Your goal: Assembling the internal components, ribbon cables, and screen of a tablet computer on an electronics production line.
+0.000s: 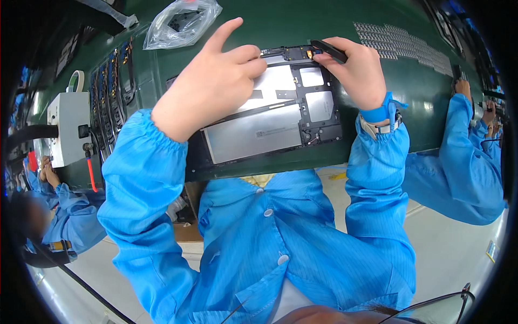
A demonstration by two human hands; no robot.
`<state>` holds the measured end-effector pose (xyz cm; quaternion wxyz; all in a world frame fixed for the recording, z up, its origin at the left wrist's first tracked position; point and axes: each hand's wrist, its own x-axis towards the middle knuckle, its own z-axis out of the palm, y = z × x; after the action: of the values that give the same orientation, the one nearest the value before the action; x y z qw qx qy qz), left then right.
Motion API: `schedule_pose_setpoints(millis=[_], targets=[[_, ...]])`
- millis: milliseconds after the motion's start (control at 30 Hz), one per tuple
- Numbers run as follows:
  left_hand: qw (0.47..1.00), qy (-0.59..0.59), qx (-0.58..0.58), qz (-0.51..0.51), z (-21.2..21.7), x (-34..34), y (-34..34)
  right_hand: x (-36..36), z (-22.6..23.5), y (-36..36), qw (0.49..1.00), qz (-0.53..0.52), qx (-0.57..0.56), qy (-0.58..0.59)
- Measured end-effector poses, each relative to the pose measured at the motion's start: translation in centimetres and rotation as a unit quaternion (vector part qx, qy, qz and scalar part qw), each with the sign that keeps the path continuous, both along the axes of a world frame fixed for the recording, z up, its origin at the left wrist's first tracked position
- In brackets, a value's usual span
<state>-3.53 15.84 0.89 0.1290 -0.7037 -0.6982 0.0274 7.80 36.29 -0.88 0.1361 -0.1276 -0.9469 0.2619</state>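
Pressing, head view: the opened tablet [272, 105] at the green table's [324, 27] near edge is held down by the left hand [216, 81], forefinger raised.
Right hand [353, 67]: pinched around black tweezers [328, 50] at the tablet's far edge.
Risk: a tweezer slip could likely scratch the exposed board.

opened tablet [272, 110] on table [302, 21], at its near edge | left hand [210, 81] on tablet's left part | right hand [356, 67] with tweezers [329, 50] at tablet's far right corner | plastic bag [181, 22] behind tablet, to the left | control box [67, 127] far left of tablet | strips of small parts [404, 46] behind-right of tablet
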Motion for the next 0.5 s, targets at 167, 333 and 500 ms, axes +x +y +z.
schedule_pose_setpoints(millis=[167,333,500], targets=[[1.000,-0.003,-0.009,-0.020,0.1,-0.6,-0.1,0.1,-0.4,0.4,1.000,0.015,-0.003,0.019],[0.999,-0.027,-0.025,-0.030,0.8,-0.7,0.9,0.0,-0.9,0.8,0.999,0.027,0.014,0.034],[0.997,-0.024,-0.032,-0.064,0.9,-0.3,2.0,0.2,-0.1,0.7,1.000,0.016,-0.003,0.013]])
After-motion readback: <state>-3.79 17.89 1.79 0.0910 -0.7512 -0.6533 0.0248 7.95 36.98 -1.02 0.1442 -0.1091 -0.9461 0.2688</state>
